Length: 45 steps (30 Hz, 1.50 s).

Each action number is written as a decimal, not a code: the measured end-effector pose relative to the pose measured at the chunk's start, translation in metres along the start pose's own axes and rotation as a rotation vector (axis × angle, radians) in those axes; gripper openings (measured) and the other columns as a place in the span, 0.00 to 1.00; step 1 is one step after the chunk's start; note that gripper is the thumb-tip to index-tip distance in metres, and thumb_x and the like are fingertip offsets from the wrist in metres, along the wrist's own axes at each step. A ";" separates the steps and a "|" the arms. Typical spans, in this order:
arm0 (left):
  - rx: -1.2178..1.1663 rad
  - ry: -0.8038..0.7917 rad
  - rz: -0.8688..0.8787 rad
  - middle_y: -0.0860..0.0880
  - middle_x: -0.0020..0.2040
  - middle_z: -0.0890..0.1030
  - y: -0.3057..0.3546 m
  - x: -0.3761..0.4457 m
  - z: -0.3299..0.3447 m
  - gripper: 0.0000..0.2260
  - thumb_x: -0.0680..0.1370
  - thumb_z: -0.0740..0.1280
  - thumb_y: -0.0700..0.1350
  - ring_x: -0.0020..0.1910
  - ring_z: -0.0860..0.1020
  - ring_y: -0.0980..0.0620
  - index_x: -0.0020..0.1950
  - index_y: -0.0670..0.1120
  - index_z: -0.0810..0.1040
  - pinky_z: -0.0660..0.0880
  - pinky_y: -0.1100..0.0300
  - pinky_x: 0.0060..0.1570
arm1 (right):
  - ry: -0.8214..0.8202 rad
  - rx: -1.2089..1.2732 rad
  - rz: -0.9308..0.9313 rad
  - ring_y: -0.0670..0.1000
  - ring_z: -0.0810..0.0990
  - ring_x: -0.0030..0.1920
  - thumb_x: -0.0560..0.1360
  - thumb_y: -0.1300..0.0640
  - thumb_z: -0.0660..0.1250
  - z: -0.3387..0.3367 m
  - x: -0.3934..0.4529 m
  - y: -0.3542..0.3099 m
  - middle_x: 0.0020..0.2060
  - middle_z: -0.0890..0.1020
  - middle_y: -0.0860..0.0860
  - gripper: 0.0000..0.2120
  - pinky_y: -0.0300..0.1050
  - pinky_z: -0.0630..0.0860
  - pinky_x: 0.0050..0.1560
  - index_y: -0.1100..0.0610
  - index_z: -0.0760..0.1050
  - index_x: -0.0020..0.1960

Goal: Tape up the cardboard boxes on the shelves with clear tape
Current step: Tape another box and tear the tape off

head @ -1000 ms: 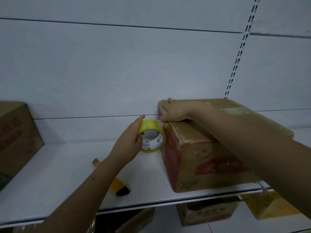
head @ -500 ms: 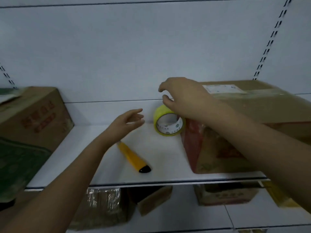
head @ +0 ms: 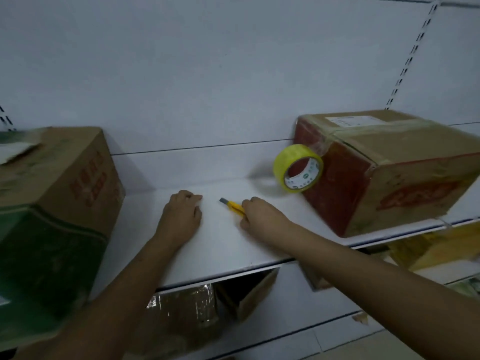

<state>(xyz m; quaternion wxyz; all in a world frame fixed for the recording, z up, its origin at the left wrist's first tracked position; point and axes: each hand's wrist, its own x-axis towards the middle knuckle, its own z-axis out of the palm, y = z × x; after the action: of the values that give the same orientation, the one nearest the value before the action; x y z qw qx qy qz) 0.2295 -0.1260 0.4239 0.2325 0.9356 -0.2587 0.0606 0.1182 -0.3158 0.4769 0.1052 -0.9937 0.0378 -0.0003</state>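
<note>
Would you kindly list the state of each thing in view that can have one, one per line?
Right-hand box: flaps closed, taped, on the shelf.
Tape roll: on edge, hanging by its tape from that box.
Utility knife: lying flat, gripped at its rear.
Right hand: curled on the knife.
Left hand: resting on the shelf, fingers loosely curled, holding nothing.
Left-hand box: top flap lifted, unsealed.

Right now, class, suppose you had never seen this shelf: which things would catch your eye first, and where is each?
The yellow tape roll stands on edge against the red-sided cardboard box at the right of the shelf. At mid-shelf the right hand grips a yellow utility knife, and the left hand rests beside it.
</note>
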 end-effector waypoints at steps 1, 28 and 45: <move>0.017 -0.001 0.001 0.40 0.64 0.74 0.004 0.002 0.002 0.21 0.79 0.57 0.46 0.64 0.70 0.38 0.68 0.42 0.77 0.71 0.47 0.61 | 0.023 0.040 0.040 0.62 0.76 0.47 0.78 0.60 0.61 -0.007 -0.003 0.000 0.47 0.73 0.60 0.07 0.47 0.65 0.42 0.64 0.71 0.52; -1.007 -0.849 0.143 0.41 0.37 0.85 0.323 0.059 0.015 0.12 0.81 0.67 0.48 0.30 0.81 0.48 0.60 0.45 0.69 0.78 0.59 0.31 | 0.572 -0.415 0.591 0.56 0.78 0.46 0.76 0.31 0.57 -0.169 -0.151 0.203 0.50 0.74 0.50 0.25 0.45 0.62 0.32 0.47 0.76 0.60; -1.270 -0.719 0.041 0.41 0.39 0.78 0.320 0.030 0.049 0.04 0.83 0.63 0.40 0.25 0.79 0.55 0.53 0.40 0.72 0.76 0.62 0.25 | 0.421 -0.416 0.585 0.58 0.76 0.42 0.78 0.65 0.62 -0.134 -0.136 0.141 0.46 0.73 0.55 0.12 0.49 0.69 0.37 0.60 0.65 0.60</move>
<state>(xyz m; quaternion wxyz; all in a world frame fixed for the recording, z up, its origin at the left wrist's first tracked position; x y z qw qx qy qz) 0.0907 -0.4049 0.5167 0.6300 0.5773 -0.3216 -0.4080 -0.0292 -0.4714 0.5792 -0.1122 -0.9193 0.3386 -0.1661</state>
